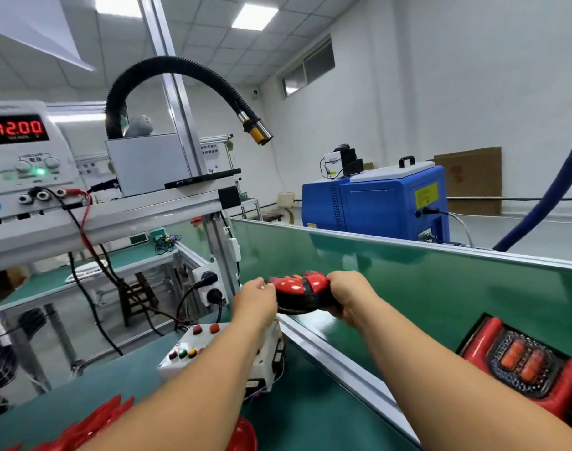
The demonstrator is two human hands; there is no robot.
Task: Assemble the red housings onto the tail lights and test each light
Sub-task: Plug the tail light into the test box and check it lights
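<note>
Tail light (302, 292): rounded unit with a glossy red segmented housing on top and a smooth black base below. It is held in the air between both hands, over the aluminium edge of the raised green bench (440, 288) and above the white test box (193, 349).

Left hand (257, 301): arm stretched forward, back of hand up, fingers curled in against the left end of the light. The fingertips are hidden, so I cannot tell how deep the hold is.

Right hand (351, 296): arm also extended, with the fingers wrapped around the right end and reaching under the black base. The light is tilted slightly, its red face up and towards the camera.

Test box: white plastic, boxy, with round red, green and yellow buttons on its sloped top. It sits on the lower green mat just below the left forearm.

Second tail light (525, 362): rectangular, with red glossy ends and a black textured centre holding two orange lens bars. It lies flat on the raised bench, well to the right.

Loose red housings (92, 424): shiny translucent pieces, piled at the lower left edge.

Power supply (21, 157): beige case on the shelf, red digits reading 12.00, with red and black leads plugged in.
</note>
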